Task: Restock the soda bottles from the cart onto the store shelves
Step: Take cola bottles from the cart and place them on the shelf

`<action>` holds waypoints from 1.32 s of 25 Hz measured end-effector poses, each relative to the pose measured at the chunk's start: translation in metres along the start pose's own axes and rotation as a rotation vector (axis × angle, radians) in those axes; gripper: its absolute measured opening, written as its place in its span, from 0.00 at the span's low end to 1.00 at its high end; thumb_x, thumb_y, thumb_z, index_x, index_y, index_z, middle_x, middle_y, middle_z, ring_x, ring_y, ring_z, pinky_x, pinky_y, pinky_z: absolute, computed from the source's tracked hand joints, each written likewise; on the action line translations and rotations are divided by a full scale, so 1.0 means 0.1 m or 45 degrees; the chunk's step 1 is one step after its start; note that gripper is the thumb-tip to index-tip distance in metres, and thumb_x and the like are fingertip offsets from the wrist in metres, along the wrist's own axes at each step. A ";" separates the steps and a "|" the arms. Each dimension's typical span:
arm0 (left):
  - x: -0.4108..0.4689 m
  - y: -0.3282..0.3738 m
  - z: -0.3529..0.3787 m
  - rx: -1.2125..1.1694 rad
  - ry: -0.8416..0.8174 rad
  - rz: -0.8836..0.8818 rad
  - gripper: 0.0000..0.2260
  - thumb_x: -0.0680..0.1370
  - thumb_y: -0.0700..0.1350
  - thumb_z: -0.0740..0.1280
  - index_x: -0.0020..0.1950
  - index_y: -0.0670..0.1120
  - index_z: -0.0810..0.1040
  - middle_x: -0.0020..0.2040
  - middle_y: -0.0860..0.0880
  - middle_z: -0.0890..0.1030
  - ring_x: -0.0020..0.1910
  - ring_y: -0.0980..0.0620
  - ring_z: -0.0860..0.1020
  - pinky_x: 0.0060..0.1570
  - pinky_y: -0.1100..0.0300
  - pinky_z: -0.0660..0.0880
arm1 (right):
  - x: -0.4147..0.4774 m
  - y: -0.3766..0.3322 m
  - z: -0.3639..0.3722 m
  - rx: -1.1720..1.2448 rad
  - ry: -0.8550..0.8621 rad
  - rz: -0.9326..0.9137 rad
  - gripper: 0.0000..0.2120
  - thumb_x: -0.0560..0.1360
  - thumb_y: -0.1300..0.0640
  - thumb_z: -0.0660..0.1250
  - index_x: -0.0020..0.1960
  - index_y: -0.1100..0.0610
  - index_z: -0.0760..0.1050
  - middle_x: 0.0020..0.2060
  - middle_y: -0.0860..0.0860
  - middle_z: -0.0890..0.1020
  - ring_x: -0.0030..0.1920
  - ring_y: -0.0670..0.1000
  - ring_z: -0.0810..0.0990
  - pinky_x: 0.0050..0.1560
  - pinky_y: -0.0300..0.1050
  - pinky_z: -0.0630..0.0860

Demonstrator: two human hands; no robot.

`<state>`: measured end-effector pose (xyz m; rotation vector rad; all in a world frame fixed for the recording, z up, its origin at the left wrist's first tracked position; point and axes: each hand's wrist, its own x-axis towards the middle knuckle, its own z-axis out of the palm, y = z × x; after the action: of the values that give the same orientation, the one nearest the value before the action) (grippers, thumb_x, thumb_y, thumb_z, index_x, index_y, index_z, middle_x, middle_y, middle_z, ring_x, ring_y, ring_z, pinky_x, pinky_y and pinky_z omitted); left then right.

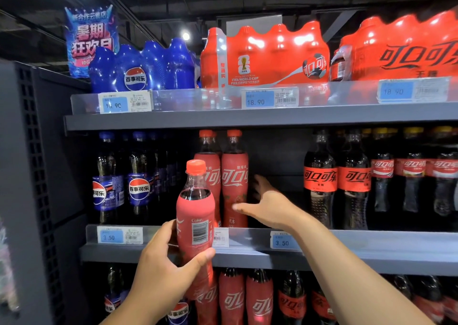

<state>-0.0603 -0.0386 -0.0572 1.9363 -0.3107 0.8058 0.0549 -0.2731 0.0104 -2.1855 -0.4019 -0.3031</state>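
Store shelving is seen largely stocked, two pink bottles (234, 180) set on the middle shelf (371, 252) beside a gap (275, 156). A soda bottle (195, 213) is held upright before the shelf, left grip (158, 267) curled round its base. Right grip (266, 204) is spread toward the gap. Placement is not yet done.

Coke on bottle (195, 210), 3.50 on price tag (120, 235)

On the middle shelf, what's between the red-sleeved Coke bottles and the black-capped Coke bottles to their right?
Head view: no bottles, just a bare gap on the middle shelf, with the right hand reaching into it.
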 end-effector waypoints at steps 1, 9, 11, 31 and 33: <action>0.00 0.03 -0.01 -0.008 0.000 0.014 0.26 0.60 0.66 0.75 0.57 0.67 0.76 0.53 0.70 0.81 0.53 0.68 0.78 0.49 0.68 0.72 | -0.14 -0.06 -0.01 -0.005 0.083 -0.079 0.52 0.67 0.38 0.75 0.82 0.49 0.52 0.74 0.49 0.73 0.72 0.48 0.74 0.70 0.48 0.74; 0.10 0.50 0.12 -0.147 -0.298 0.289 0.22 0.71 0.59 0.75 0.63 0.68 0.74 0.58 0.63 0.82 0.57 0.61 0.81 0.53 0.69 0.76 | -1.32 -0.56 0.00 0.419 -0.049 -0.442 0.28 0.75 0.54 0.75 0.71 0.40 0.70 0.62 0.40 0.82 0.63 0.44 0.81 0.63 0.45 0.78; 0.16 0.61 0.23 -0.194 -0.331 0.343 0.28 0.71 0.53 0.76 0.67 0.64 0.70 0.59 0.62 0.81 0.59 0.59 0.81 0.55 0.67 0.76 | -1.32 -0.61 -0.11 0.347 0.003 -0.384 0.28 0.73 0.61 0.77 0.67 0.42 0.73 0.57 0.41 0.84 0.59 0.43 0.83 0.61 0.43 0.78; 0.39 0.95 0.36 -1.218 -1.007 -0.094 0.21 0.70 0.51 0.79 0.60 0.47 0.83 0.57 0.42 0.84 0.53 0.42 0.84 0.47 0.50 0.81 | -1.31 -0.93 -0.70 0.607 0.009 -0.310 0.18 0.73 0.55 0.67 0.63 0.53 0.78 0.46 0.47 0.85 0.39 0.46 0.80 0.43 0.43 0.78; 0.40 0.90 0.35 -1.416 -1.118 -0.210 0.24 0.68 0.53 0.81 0.60 0.44 0.83 0.58 0.40 0.83 0.53 0.41 0.84 0.50 0.45 0.82 | -1.30 -0.90 -0.70 0.546 0.024 -0.355 0.21 0.74 0.55 0.70 0.67 0.53 0.76 0.53 0.51 0.86 0.49 0.49 0.84 0.56 0.47 0.79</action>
<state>-0.0641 -0.1078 0.0210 1.0852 -0.8798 -0.3765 -0.1044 -0.3010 0.0715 -1.7071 -0.6957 -0.3531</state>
